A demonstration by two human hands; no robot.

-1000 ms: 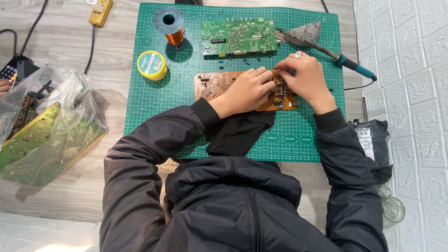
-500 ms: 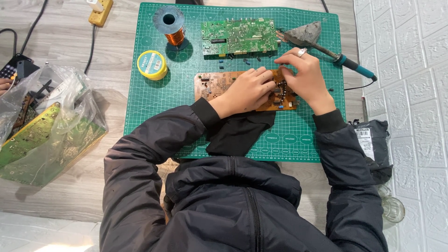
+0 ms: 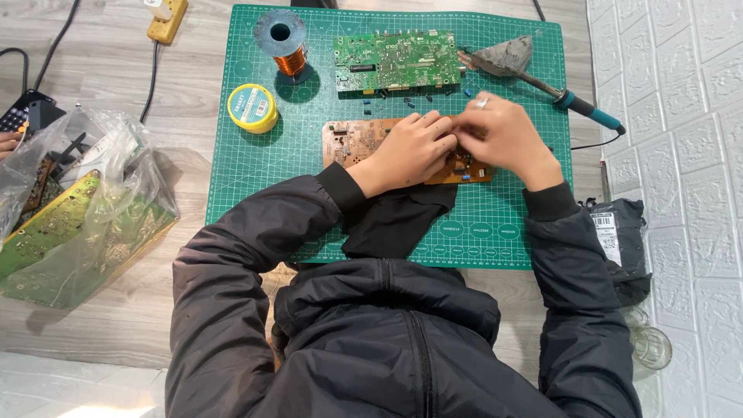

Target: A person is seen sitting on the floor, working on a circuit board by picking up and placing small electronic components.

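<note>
Your left hand point(image 3: 414, 147) lies curled over the middle of the flat brown circuit board point(image 3: 360, 139) on the green gridded cutting mat point(image 3: 255, 178), seemingly to steady it, while your right hand point(image 3: 503, 139) meets it with fingers bunched over the board's right end, though you cannot tell what they pinch. Off the mat to your left on the wooden bench point(image 3: 101, 70), a crumpled clear plastic bag point(image 3: 85, 217) holds more green boards. Farther off wait a yellow round tin point(image 3: 252, 107), a copper wire spool point(image 3: 284, 42), a green circuit board point(image 3: 398, 59) and a teal-handled soldering iron point(image 3: 565, 97), within your reach.
</note>
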